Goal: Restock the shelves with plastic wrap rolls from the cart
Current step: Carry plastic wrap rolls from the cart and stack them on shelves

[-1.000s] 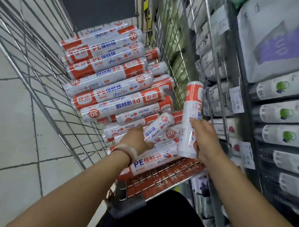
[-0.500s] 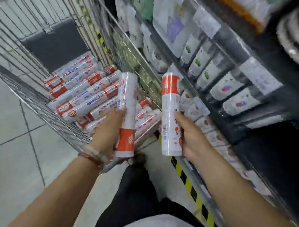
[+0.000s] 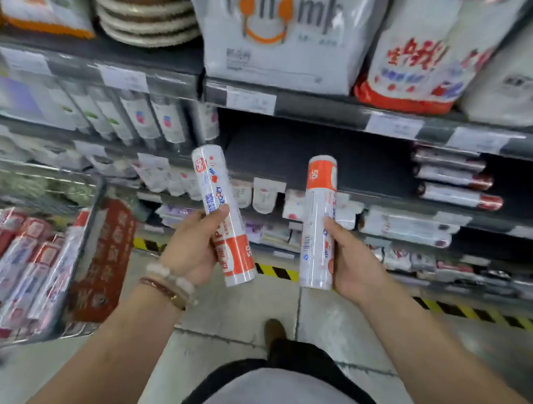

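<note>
My left hand point(image 3: 193, 247) grips a white and orange plastic wrap roll point(image 3: 219, 206), held upright and tilted a little to the left. In my right hand point(image 3: 352, 260) a second roll point(image 3: 318, 222) stands nearly upright, orange band at the top. Both rolls are held in front of a dark shelf bay point(image 3: 316, 152) that has a stack of three similar rolls point(image 3: 455, 182) lying at its right end. The wire cart point(image 3: 86, 249) at the left edge holds several more rolls point(image 3: 21, 261).
Shelves above carry large white bags point(image 3: 275, 43) and stacked plates point(image 3: 145, 10). Lower shelves point(image 3: 410, 229) hold more wrapped rolls behind price tags. Black and yellow hazard tape point(image 3: 280, 272) runs along the shelf base. My shoe point(image 3: 275, 330) stands on the tiled floor.
I turned from the cart to face the shelves. My left hand lifted a second roll from the cart, and both hands now hold their rolls before the dark shelf bay.
</note>
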